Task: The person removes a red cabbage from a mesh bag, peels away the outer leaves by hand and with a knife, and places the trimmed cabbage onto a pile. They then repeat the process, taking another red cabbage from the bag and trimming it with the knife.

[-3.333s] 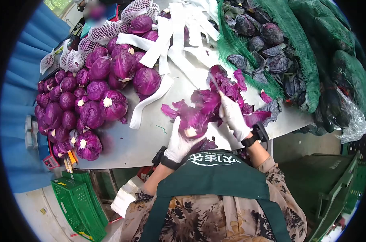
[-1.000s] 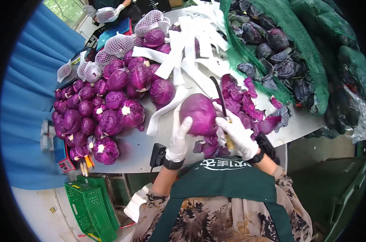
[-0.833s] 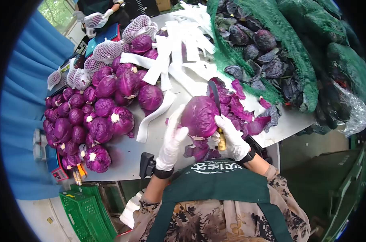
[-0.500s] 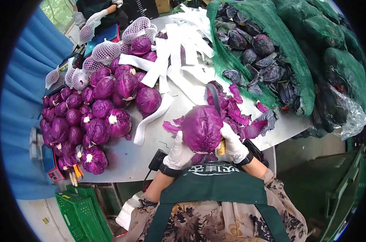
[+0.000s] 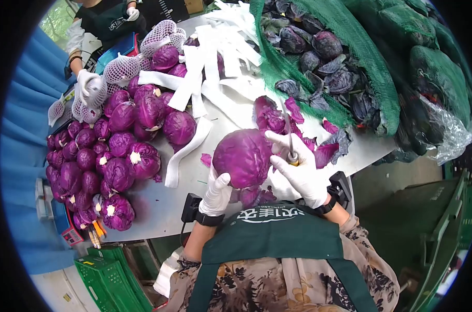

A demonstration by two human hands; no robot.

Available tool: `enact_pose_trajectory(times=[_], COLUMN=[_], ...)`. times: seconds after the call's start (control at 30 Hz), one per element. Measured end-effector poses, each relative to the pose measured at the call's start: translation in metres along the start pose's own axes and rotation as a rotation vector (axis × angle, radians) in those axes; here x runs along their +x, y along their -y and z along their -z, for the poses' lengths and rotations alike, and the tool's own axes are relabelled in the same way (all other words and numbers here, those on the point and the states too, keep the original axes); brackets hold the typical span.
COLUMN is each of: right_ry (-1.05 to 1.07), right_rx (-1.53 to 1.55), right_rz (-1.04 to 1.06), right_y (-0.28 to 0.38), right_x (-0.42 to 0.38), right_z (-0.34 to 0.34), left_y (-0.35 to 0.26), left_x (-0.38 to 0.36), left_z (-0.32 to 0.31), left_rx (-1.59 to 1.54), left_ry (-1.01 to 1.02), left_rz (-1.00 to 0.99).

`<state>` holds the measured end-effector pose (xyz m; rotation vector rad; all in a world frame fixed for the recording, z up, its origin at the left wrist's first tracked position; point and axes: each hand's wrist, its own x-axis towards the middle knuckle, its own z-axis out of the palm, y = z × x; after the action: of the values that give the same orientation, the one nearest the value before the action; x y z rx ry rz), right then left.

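A large peeled red cabbage (image 5: 242, 158) is in front of me, above the near side of the metal table (image 5: 176, 208). My white-gloved left hand (image 5: 215, 193) grips it from its lower left side. My right hand (image 5: 304, 178), also gloved, is at the cabbage's right side with thumb and forefinger against it. That same hand holds a curved knife (image 5: 293, 158) with a yellowish handle, its blade pointing away from me. Loose purple leaves (image 5: 269, 115) lie beyond the knife, and more leaf pieces (image 5: 254, 196) lie under the cabbage.
Many red cabbages (image 5: 120, 174) are heaped at left. White foam net sleeves (image 5: 194, 78) lie mid-table. A green mesh sack (image 5: 373, 67) of untrimmed cabbages stands at right. Across the table, a co-worker's gloved hand (image 5: 88, 86) touches netted cabbages. Green crates (image 5: 103, 281) stand below left.
The cabbage has shifted slightly left and up in my hands. My right hand has turned, its fingers now spread across the cabbage's side. The co-worker's hand has moved down to the netted cabbages.
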<state>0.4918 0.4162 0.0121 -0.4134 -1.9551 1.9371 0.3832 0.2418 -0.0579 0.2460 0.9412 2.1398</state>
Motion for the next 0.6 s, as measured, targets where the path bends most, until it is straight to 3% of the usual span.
enact_pose_trajectory(times=[0.03, 0.07, 0.13, 0.23, 0.3, 0.33, 0.4, 0.47, 0.5, 0.6], right_ry=[0.005, 0.012, -0.013, -0.096, -0.058, -0.023, -0.069, -0.052, -0.068, -0.01], right_rx=[-0.029, -0.289, -0.511, -0.567, -0.563, -0.561, -0.527, -0.339, -0.111, 0.107], right_rz=[0.037, 0.176, 0.253, 0.316, 0.275, 0.234, 0.273, 0.013, -0.067, -0.223], right_y=[-0.001, 0.004, 0.009, 0.001, -0.001, -0.003, -0.007, -0.011, -0.019, -0.011], right_x=[-0.002, -0.003, -0.006, -0.011, -0.017, -0.019, -0.013, -0.007, -0.004, 0.004], right_z=[-0.002, -0.003, -0.009, -0.018, -0.022, -0.023, -0.025, -0.023, -0.024, -0.021], left_y=[-0.002, -0.003, -0.005, -0.005, -0.002, -0.003, -0.007, -0.006, -0.006, -0.007], left_x=[0.0, 0.001, 0.002, 0.002, 0.006, 0.005, 0.003, 0.002, 0.002, 0.0], left_z=[-0.002, -0.005, -0.01, -0.012, -0.01, -0.012, -0.016, -0.013, -0.013, -0.014], left_rx=[0.004, 0.021, 0.037, 0.11, 0.269, 0.27, 0.34, 0.366, 0.381, 0.403], left_ry=[0.002, 0.001, 0.004, -0.029, -0.048, -0.05, -0.074, -0.07, -0.077, -0.072], left_rz=[0.007, -0.012, -0.028, -0.077, -0.263, -0.264, -0.269, -0.285, -0.295, -0.31])
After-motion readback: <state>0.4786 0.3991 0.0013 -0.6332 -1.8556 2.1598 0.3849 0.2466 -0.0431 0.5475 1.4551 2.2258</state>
